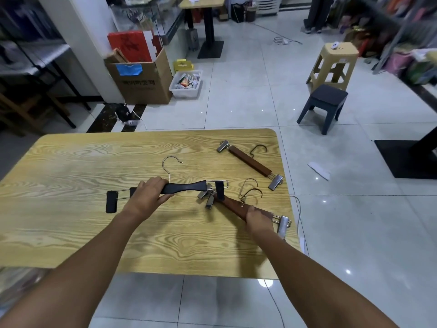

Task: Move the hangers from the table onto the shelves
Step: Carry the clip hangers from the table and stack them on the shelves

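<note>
Now the left hand (149, 196) has its fingers curled around the bar of the black hanger (186, 187) near the middle of the desk (71, 166). The right hand (259, 220) clamps the stacked brown hangers (230, 204) by the right edge. A lone brown hanger (250, 160) lies farther back, apart.

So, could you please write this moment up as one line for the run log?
left hand grips black hanger | right hand grips near brown hanger | far brown hanger untouched on table
</note>
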`<control>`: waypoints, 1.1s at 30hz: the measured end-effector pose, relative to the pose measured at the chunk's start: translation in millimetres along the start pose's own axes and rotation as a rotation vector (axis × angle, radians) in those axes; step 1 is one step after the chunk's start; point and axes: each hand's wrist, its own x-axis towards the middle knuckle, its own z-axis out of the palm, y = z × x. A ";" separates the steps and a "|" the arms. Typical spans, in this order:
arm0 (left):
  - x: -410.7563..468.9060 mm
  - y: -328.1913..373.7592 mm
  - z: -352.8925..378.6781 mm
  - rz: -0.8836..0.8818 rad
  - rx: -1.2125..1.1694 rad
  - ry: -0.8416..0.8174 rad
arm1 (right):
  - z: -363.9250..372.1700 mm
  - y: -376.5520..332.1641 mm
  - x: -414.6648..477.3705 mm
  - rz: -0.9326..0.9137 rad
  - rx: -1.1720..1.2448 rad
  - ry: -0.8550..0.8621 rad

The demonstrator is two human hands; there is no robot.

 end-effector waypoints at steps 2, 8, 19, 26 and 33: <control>-4.2 3.9 -3.8 -0.004 -0.006 0.004 | -11.0 1.6 -4.3 -0.006 0.011 0.032; -15.7 11.9 -26.6 0.002 0.006 0.019 | -47.1 6.1 -17.4 0.016 0.032 0.141; -33.1 10.5 -68.4 0.025 0.034 0.059 | -123.3 -15.5 -41.0 0.001 0.145 0.407; -35.3 9.5 -90.1 0.023 0.025 0.055 | -164.6 -42.9 -55.1 -0.087 0.103 0.579; -41.8 -9.4 -123.5 -0.038 0.009 0.014 | -200.2 -92.2 -63.6 -0.172 0.070 0.679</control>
